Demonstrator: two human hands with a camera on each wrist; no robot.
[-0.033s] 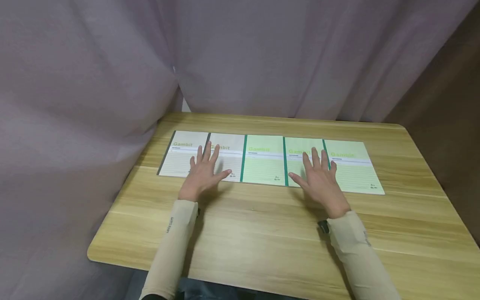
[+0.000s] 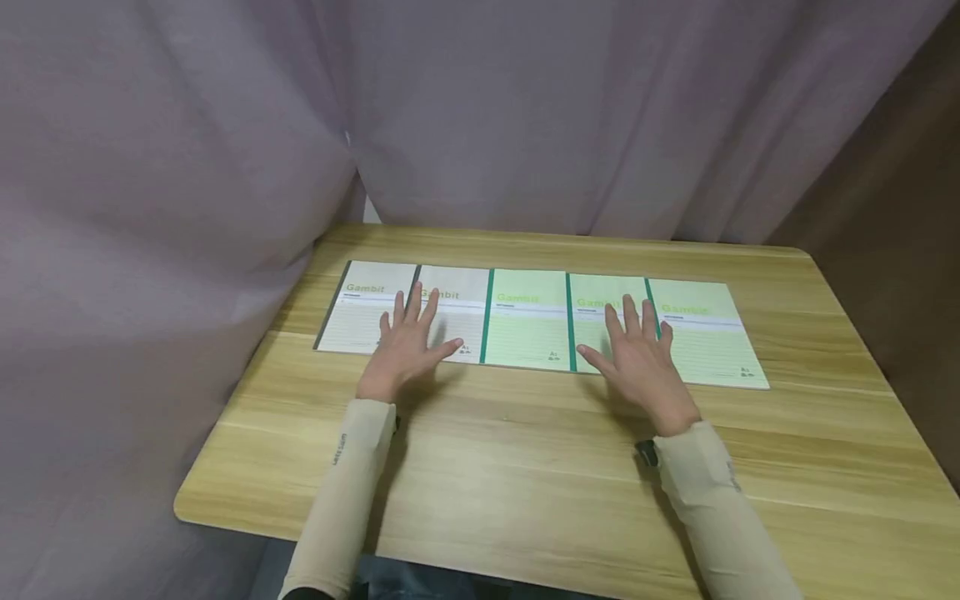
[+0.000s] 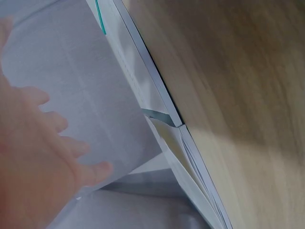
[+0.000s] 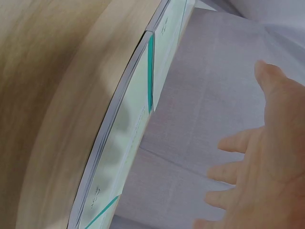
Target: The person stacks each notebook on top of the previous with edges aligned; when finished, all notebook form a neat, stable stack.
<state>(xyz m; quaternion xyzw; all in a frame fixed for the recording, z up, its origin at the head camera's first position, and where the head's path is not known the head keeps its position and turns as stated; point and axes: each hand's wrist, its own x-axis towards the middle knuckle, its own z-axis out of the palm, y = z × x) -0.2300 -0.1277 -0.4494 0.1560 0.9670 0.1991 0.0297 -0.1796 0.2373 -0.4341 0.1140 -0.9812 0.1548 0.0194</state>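
Several notebooks marked "Gambit" lie side by side in a row. At the left are two white ones with dark grey spines, the outer white notebook (image 2: pixel 352 321) and the inner white notebook (image 2: pixel 472 304). Three pale green ones with teal spines follow: the middle notebook (image 2: pixel 525 329), the fourth notebook (image 2: pixel 588 329) and the rightmost notebook (image 2: pixel 708 342). My left hand (image 2: pixel 405 346) hovers over the white pair, fingers spread and holding nothing. Over the two right-hand green notebooks is my right hand (image 2: pixel 641 362), likewise spread and bare. In the left wrist view one white cover (image 3: pixel 174 164) stands slightly raised from its pages.
The notebooks rest on a wood-grain table (image 2: pixel 510 475) with rounded corners. Grey-purple curtains (image 2: pixel 480 117) hang behind it and along its left side. A darker brown surface (image 2: pixel 892 208) stands at the right. Both forearms wear beige sleeves (image 2: pixel 337 492).
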